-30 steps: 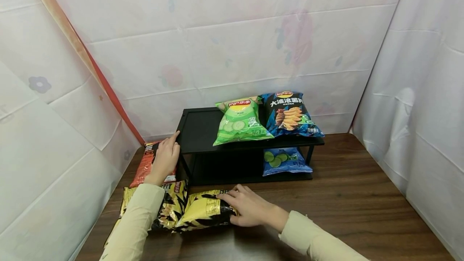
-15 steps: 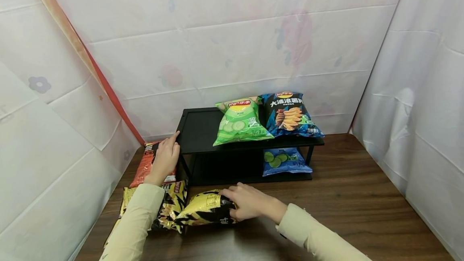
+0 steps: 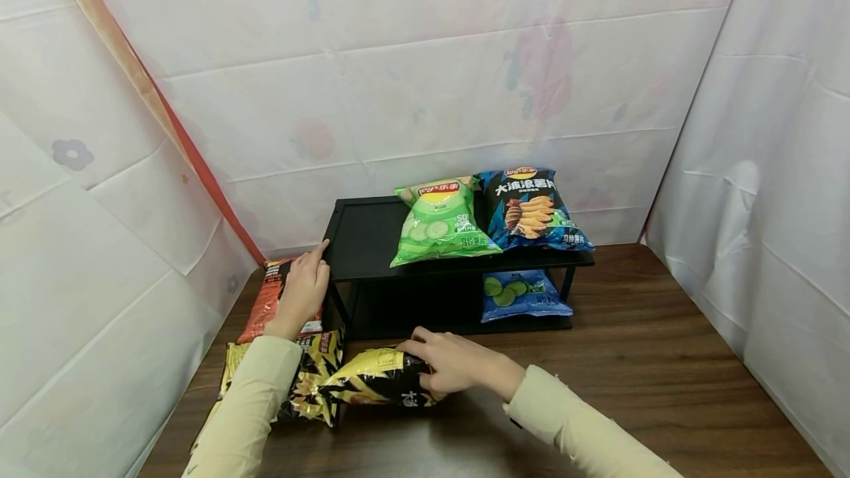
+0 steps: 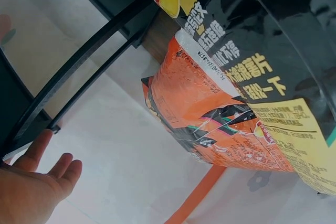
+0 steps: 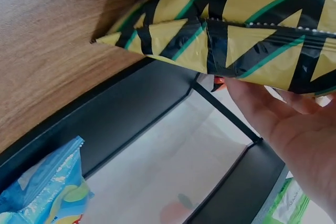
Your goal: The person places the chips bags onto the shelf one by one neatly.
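Observation:
My right hand point(image 3: 457, 362) grips the right end of a yellow-and-black bag of chips point(image 3: 372, 380) in front of the shelf. In the right wrist view the bag's crimped end point(image 5: 226, 48) lies across the fingers, part of which it hides. My left hand point(image 3: 305, 290) rests at the left edge of the black two-tier shelf point(image 3: 361, 238), index finger along the top board. The left wrist view shows that hand point(image 4: 39, 182) with fingers extended, fingertips right at the shelf frame point(image 4: 79, 56).
On the top board lie a green bag point(image 3: 441, 227) and a dark blue bag point(image 3: 531, 212). A lighter blue bag point(image 3: 524, 295) sits on the lower board. Beside the shelf's left end are a red-orange bag point(image 3: 265, 305) and another yellow-black bag point(image 3: 312, 382). White curtains surround the wooden table point(image 3: 637, 360).
The right hand has tipped the yellow-and-black bag up, so its front lettering shows more and its yellow panel less. The left hand stays at the shelf edge.

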`<state>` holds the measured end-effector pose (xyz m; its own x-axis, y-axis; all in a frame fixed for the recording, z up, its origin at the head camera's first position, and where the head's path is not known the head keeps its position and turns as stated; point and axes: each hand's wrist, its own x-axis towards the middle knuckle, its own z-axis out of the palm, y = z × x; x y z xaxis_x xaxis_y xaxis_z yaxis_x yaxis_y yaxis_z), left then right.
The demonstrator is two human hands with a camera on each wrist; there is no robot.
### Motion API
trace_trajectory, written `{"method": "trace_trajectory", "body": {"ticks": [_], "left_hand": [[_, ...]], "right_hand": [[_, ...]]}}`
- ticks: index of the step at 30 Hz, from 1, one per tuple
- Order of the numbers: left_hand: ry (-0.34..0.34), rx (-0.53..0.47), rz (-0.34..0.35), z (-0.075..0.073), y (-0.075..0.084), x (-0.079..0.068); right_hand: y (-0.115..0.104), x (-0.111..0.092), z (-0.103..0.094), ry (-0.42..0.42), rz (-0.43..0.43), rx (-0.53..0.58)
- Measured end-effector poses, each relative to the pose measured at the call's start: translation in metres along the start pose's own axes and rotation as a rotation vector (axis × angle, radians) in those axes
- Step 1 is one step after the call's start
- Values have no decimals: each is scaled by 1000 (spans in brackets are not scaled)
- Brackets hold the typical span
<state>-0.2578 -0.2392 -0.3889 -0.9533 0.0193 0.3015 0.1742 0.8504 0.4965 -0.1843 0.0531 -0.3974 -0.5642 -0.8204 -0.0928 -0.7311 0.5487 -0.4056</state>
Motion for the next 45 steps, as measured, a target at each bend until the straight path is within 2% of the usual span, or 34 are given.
{"method": "trace_trajectory", "body": {"ticks": [4, 7, 14, 23, 36, 45], "left_hand": [[2, -3, 4, 0, 0, 0], [1, -3, 6, 0, 0, 0], [1, 3, 0, 0, 0, 0], [2, 2, 2, 1, -2, 1], [0, 1, 1, 0, -1, 2], [-5, -2, 2, 0, -1, 1]], "right_hand": [[-3, 1, -5, -37, 69, 6], [-3, 3, -8, -38, 83, -11], [-1, 7, -15, -3, 35, -19], [-1, 13, -22, 42, 31, -147], [0, 18, -27, 76, 24, -124], [4, 20, -27, 126, 7, -184]]}}
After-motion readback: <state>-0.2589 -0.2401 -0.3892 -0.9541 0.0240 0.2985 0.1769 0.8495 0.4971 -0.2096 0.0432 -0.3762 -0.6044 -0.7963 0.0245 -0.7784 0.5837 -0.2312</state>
